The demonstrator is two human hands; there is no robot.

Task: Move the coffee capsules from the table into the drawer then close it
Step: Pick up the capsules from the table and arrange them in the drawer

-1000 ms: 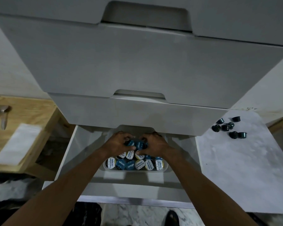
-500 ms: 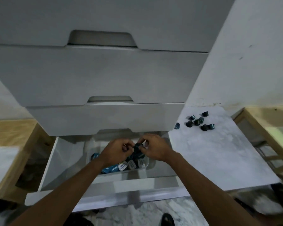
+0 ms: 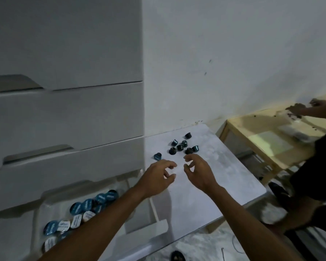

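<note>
Several dark coffee capsules (image 3: 180, 147) lie in a loose cluster at the back of the white marbled table (image 3: 211, 187), and one more capsule (image 3: 157, 156) lies apart to their left near the cabinet. My left hand (image 3: 159, 177) and my right hand (image 3: 199, 170) hover side by side just in front of the cluster, fingers spread and curled, holding nothing. At lower left the bottom drawer (image 3: 139, 228) stands pulled out. A tray inside it holds several blue and white capsules (image 3: 79, 213), partly hidden by my left forearm.
A grey cabinet (image 3: 64, 110) with shut upper drawers fills the left. A wooden table (image 3: 267, 140) stands to the right, where another person's hands (image 3: 309, 108) work; that person's dark clothing (image 3: 318, 176) is at the right edge. A white wall runs behind.
Both hands have left the capsule tray in the drawer and moved right, over the table, to just short of the loose capsules. The view has swung right with them.
</note>
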